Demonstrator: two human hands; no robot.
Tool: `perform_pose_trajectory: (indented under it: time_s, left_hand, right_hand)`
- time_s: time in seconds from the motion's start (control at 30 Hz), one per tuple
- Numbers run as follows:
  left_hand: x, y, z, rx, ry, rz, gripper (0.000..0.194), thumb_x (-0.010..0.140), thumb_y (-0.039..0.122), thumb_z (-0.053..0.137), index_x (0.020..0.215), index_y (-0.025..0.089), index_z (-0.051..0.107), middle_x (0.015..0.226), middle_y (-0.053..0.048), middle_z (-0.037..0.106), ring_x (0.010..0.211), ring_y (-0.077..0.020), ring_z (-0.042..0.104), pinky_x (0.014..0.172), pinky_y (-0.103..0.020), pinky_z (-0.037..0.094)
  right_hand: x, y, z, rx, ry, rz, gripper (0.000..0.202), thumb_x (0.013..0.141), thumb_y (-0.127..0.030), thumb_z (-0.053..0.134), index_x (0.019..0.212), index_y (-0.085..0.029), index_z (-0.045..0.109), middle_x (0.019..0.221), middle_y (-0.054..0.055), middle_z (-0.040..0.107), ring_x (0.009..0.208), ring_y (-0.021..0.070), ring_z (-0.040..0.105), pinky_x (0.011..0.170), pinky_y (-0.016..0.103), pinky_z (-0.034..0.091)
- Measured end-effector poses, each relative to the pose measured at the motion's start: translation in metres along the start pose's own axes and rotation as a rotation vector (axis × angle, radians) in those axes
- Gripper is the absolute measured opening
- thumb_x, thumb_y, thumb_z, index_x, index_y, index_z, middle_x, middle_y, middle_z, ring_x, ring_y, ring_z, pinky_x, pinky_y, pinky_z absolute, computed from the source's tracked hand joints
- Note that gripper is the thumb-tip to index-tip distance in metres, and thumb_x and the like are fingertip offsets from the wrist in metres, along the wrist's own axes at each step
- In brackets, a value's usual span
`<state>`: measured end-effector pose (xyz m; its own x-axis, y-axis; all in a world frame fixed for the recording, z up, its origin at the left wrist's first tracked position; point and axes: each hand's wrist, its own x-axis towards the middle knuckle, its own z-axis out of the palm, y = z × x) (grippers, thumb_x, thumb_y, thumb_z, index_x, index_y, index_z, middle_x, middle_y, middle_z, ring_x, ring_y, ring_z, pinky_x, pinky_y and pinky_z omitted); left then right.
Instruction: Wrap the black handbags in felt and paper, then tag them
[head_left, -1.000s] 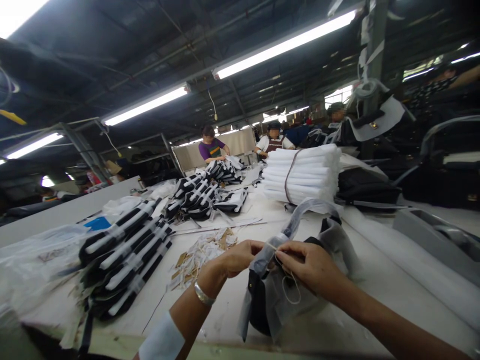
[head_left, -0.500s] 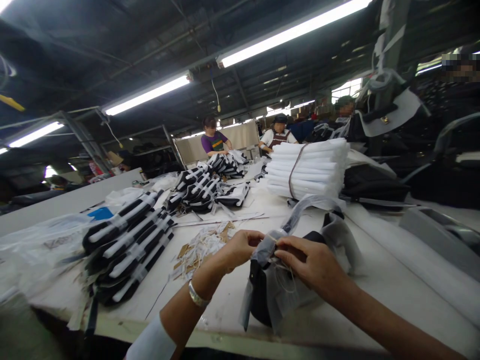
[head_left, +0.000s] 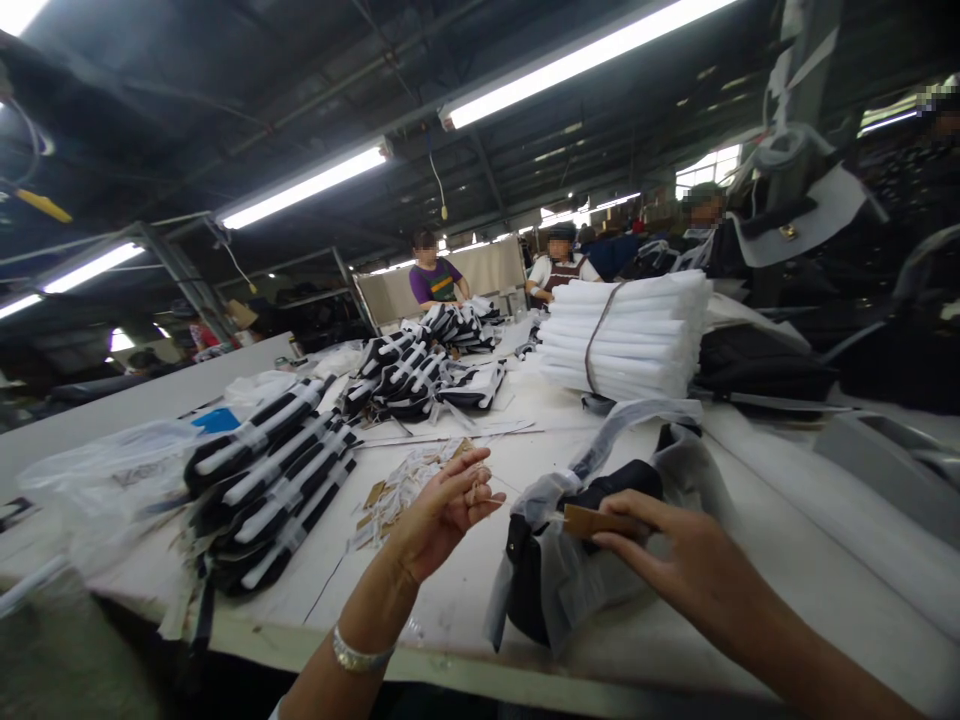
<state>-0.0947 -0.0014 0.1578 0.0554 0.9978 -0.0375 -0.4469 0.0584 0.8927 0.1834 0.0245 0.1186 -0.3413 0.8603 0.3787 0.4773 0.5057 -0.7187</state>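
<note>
A black bag (head_left: pixel 529 590) stands on the table in front of me, with cloudy translucent wrapping (head_left: pixel 566 590) over its side and round its raised strap (head_left: pixel 622 425). Between the thumb and fingers of my right hand (head_left: pixel 664 540) is a brown cardboard tag (head_left: pixel 589 521), held against the top of the bag. My left hand (head_left: pixel 442 510) is raised to the left of the bag, palm partly up, its fingers apart and loosely curled. Beyond that hand lies a loose pile of white and brown tags with strings (head_left: pixel 401 480).
Black bags with white wrapped strips (head_left: pixel 270 490) are stacked at the left, beside clear plastic (head_left: pixel 112 465). A strapped bundle of white foam-like sheets (head_left: pixel 626 335) stands behind the bag. More bags (head_left: pixel 405 370) lie farther back, where two co-workers (head_left: pixel 435 275) stand.
My left hand has come off the bag's strap, moved left and opened. My right hand has shifted slightly right and down, and the brown tag now shows in its fingers.
</note>
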Motion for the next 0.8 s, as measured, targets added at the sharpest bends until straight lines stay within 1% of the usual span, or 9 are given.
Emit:
perform_pose_trajectory:
  time_s: [0.1,0.17,0.3,0.37,0.43,0.53,0.6,0.7,0.8]
  left_hand:
    - [-0.003,-0.005,0.006,-0.074,-0.018,0.031,0.052,0.075,0.013,0.080,0.125,0.020,0.064,0.109,-0.006,0.070,0.073,-0.0048,0.065,0.079,-0.019,0.054]
    - [-0.002,-0.010,0.011,-0.017,-0.038,0.045,0.055,0.075,0.012,0.080,0.126,0.024,0.065,0.122,-0.009,0.068,0.073,-0.0037,0.065,0.070,-0.014,0.051]
    - [0.003,-0.015,0.022,0.234,-0.031,0.140,0.053,0.076,0.022,0.083,0.126,0.021,0.066,0.121,-0.015,0.069,0.094,-0.0171,0.070,0.055,-0.013,0.043]
    - [0.003,-0.015,0.027,0.325,-0.024,0.199,0.054,0.074,0.026,0.084,0.124,0.020,0.067,0.115,-0.015,0.072,0.106,-0.0242,0.068,0.060,-0.017,0.047]
    - [0.002,-0.011,0.031,0.363,-0.033,0.234,0.054,0.073,0.028,0.085,0.123,0.020,0.068,0.113,-0.014,0.074,0.109,-0.0262,0.068,0.074,-0.023,0.053]
    - [-0.002,-0.005,0.038,0.395,-0.092,0.257,0.056,0.074,0.026,0.084,0.126,0.021,0.066,0.112,-0.011,0.074,0.111,-0.0258,0.067,0.092,-0.033,0.052]
    - [-0.005,-0.002,0.043,0.474,-0.130,0.300,0.058,0.074,0.021,0.082,0.129,0.024,0.063,0.113,-0.008,0.074,0.110,-0.0248,0.067,0.095,-0.035,0.052]
    - [-0.011,-0.001,0.052,0.819,-0.086,0.484,0.062,0.074,0.012,0.078,0.132,0.029,0.061,0.112,-0.004,0.071,0.104,-0.0219,0.067,0.093,-0.036,0.052]
    - [-0.016,-0.006,0.059,1.251,-0.040,0.677,0.077,0.072,0.002,0.072,0.139,0.035,0.054,0.117,-0.003,0.066,0.107,-0.0222,0.062,0.091,-0.035,0.052]
  right_hand:
    - [0.000,-0.010,-0.001,0.212,0.041,0.022,0.028,0.084,-0.051,0.067,0.086,-0.024,0.072,0.086,0.002,0.074,0.080,0.0212,0.071,0.073,0.028,0.057]
    - [0.004,-0.017,0.003,0.401,0.037,0.024,0.029,0.084,-0.050,0.067,0.087,-0.022,0.072,0.094,0.005,0.075,0.089,0.0219,0.071,0.078,0.027,0.058]
    - [0.021,-0.028,0.014,0.540,-0.005,-0.038,0.025,0.086,-0.045,0.066,0.090,-0.021,0.071,0.097,0.006,0.075,0.093,0.0212,0.071,0.083,0.027,0.057]
    - [0.029,-0.034,0.017,0.519,-0.029,-0.073,0.022,0.087,-0.042,0.066,0.094,-0.022,0.070,0.095,0.004,0.076,0.090,0.0195,0.072,0.083,0.026,0.057]
    - [0.037,-0.040,0.017,0.501,-0.056,-0.076,0.028,0.087,-0.039,0.066,0.111,-0.024,0.067,0.101,0.002,0.076,0.092,0.0188,0.073,0.085,0.027,0.057]
    - [0.047,-0.051,0.013,0.396,-0.130,-0.092,0.059,0.085,-0.030,0.066,0.142,-0.027,0.049,0.102,-0.001,0.078,0.096,0.0186,0.072,0.090,0.030,0.055]
    - [0.051,-0.057,0.010,0.311,-0.170,-0.131,0.072,0.083,-0.022,0.063,0.150,-0.027,0.038,0.099,-0.002,0.078,0.095,0.0186,0.072,0.090,0.031,0.054]
    - [0.054,-0.062,0.007,0.258,-0.183,-0.165,0.081,0.081,-0.013,0.057,0.155,-0.027,0.029,0.093,-0.005,0.078,0.090,0.0176,0.073,0.086,0.030,0.054]
    - [0.054,-0.063,0.007,0.268,-0.161,-0.138,0.082,0.082,-0.018,0.061,0.156,-0.026,0.027,0.077,-0.008,0.076,0.075,0.0163,0.072,0.079,0.028,0.055]
